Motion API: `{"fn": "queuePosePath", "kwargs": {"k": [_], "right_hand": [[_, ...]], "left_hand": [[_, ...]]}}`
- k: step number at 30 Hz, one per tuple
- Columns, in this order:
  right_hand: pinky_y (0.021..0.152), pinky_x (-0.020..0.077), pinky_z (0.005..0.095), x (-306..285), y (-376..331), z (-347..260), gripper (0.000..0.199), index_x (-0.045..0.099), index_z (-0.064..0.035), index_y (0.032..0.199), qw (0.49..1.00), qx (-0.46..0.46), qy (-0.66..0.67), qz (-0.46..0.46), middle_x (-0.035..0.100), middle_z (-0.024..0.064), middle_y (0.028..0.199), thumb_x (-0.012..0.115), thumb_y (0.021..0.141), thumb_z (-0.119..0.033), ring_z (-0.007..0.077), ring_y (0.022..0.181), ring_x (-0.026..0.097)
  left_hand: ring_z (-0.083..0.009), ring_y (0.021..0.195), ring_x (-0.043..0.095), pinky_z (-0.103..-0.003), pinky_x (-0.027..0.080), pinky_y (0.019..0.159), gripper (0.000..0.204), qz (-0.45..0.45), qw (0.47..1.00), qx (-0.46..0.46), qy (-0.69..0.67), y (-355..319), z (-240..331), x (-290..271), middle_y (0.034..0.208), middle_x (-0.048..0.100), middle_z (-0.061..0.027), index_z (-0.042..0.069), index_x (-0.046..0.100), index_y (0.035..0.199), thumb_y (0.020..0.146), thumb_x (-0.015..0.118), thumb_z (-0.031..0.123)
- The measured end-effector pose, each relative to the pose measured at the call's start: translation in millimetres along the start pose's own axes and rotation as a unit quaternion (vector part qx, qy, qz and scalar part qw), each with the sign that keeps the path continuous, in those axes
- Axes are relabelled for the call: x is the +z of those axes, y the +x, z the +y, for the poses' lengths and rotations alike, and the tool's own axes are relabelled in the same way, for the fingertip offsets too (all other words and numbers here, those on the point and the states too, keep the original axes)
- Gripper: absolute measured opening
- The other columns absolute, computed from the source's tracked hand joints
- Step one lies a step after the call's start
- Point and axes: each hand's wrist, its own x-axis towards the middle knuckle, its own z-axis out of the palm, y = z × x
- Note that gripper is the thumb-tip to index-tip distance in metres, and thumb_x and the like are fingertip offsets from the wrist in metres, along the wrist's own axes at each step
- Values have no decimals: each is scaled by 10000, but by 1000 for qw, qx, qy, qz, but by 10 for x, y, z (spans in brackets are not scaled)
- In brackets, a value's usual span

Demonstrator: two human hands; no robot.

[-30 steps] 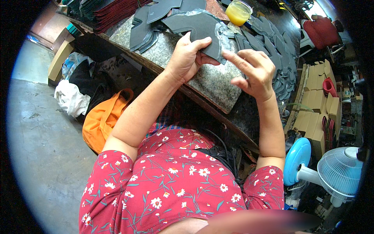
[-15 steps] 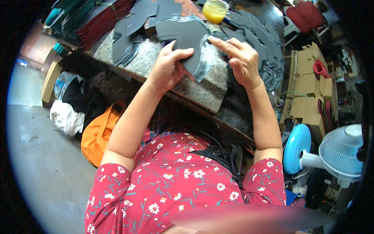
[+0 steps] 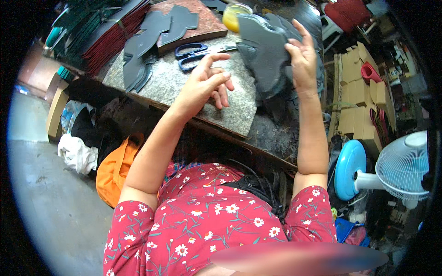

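My right hand [image 3: 303, 62] grips the right edge of a dark grey cut-out sheet piece [image 3: 263, 53], smeared by motion, over a pile of similar dark pieces. Parts of its fingers are hidden behind the piece. Empty, with fingers loosely apart, my left hand [image 3: 209, 85] hovers over a speckled stone slab [image 3: 159, 85]. Just beyond it lie scissors [image 3: 191, 56] with dark blue handles. More flat dark grey pieces [image 3: 154, 27] lie at the slab's far left and on a reddish block [image 3: 202, 33].
A jar of yellow liquid [image 3: 235, 17] stands at the far side. Stacks of dark red sheets [image 3: 113, 39] lie at the far left. Beside the table are an orange bag [image 3: 115, 168] on the left, and cardboard boxes [image 3: 352, 108] and a fan [image 3: 400, 170] on the right.
The dark grey piece has moved right, from my left hand to my right, over the pile. My left hand has let go. The scissors now show on the slab.
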Motion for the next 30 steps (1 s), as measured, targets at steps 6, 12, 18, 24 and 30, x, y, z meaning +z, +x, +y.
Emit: {"fn": "queuePosePath", "kwargs": {"k": [6, 12, 18, 24, 30], "right_hand": [[920, 450, 413, -122, 17, 133, 555, 466, -183, 1412, 847, -127, -512, 61, 634, 90, 1121, 642, 885, -196, 291, 1046, 573], [931, 450, 390, 126, -58, -15, 526, 523, -159, 1368, 859, -187, -477, 5, 641, 79, 1094, 650, 861, -102, 260, 1027, 586], [920, 458, 378, 211, 37, -101, 493, 538, -140, 1356, 898, -167, -406, -28, 655, 81, 1079, 650, 876, -138, 254, 1010, 594], [882, 477, 387, 301, 700, -32, 377, 609, -181, 1275, 855, -163, -482, -98, 659, 89, 1095, 560, 942, -349, 273, 1015, 597], [1020, 407, 431, 631, 1405, 322, 704, 605, -119, 1285, 772, 9, -611, -175, 596, 123, 1278, 322, 941, -664, 317, 1225, 504]], "left_hand": [[-131, 565, 624, -233, 501, 475, 396, -27, 998, -22, 51, -25, -72, -17, 851, 611, -85, 62, 448, 1329, 963, 548, 175], [-246, 904, 637, -342, 547, 751, 272, 76, 839, 300, 446, 26, -4, -51, 1016, 611, -137, 50, 603, 1114, 852, 658, 93], [-477, 1311, 379, -536, 348, 1071, 675, 286, 561, 138, 764, 348, 391, -880, 1377, 426, -283, 48, 538, 1243, 763, 756, 470], [-343, 1045, 607, -448, 507, 864, 701, 217, 568, 56, 792, 504, 505, -1131, 1092, 620, -152, 104, 530, 1284, 760, 722, 529], [-340, 970, 637, -440, 513, 830, 434, 168, 585, 138, 782, 532, 562, -1212, 995, 672, -157, 99, 603, 1172, 840, 678, 370]]}}
